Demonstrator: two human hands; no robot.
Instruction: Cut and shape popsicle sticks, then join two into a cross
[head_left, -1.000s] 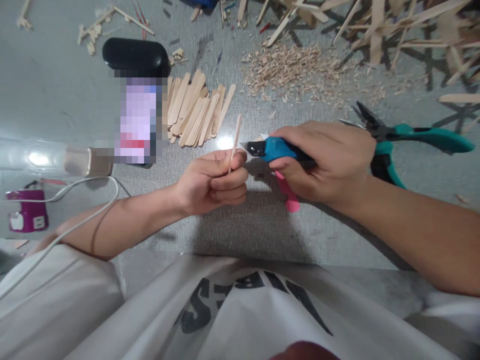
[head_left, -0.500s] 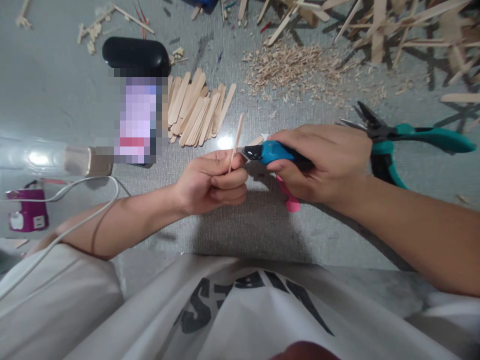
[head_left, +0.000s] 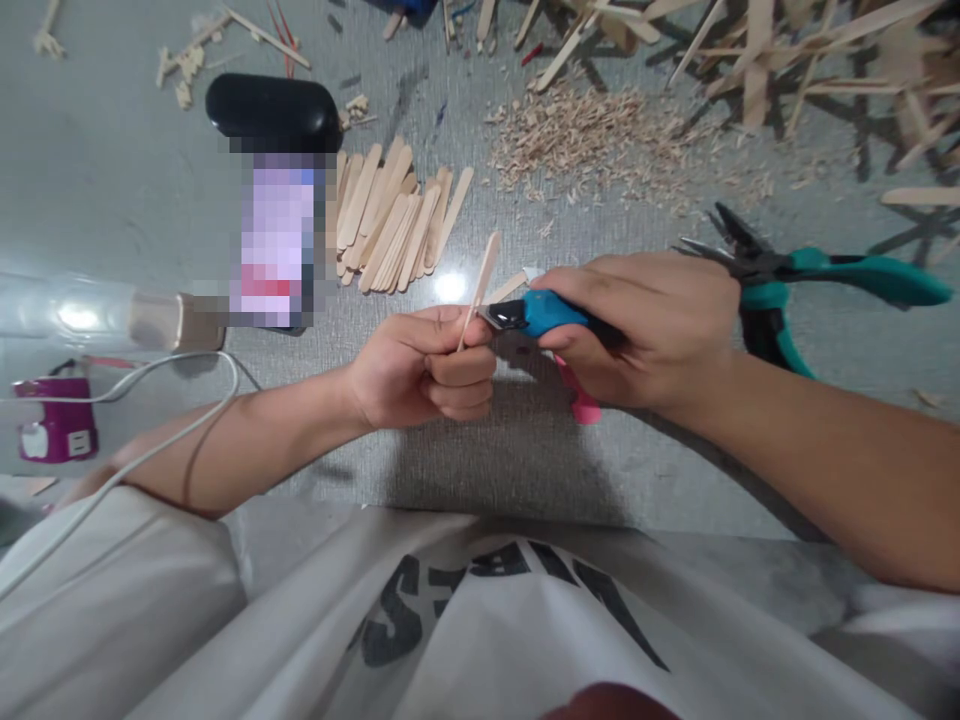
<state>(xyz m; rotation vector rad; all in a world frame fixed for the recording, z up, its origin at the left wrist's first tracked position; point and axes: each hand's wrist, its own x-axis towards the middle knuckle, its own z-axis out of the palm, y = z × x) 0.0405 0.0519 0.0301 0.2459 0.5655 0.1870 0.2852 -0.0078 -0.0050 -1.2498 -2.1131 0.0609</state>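
Tipped further right mid-frame, the stick point(head_left: 484, 270) slants from the pinching left hand point(head_left: 427, 365) beside the cutter point(head_left: 551, 312) the right hand point(head_left: 652, 325) grips.

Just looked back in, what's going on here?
A person's left hand holds a thin wooden stick. The right hand grips a blue knife, its blade close by the stick; whether it touches is hard to tell. A pile of sticks and scattered wood shavings lie beyond the hands, with pliers to the right.
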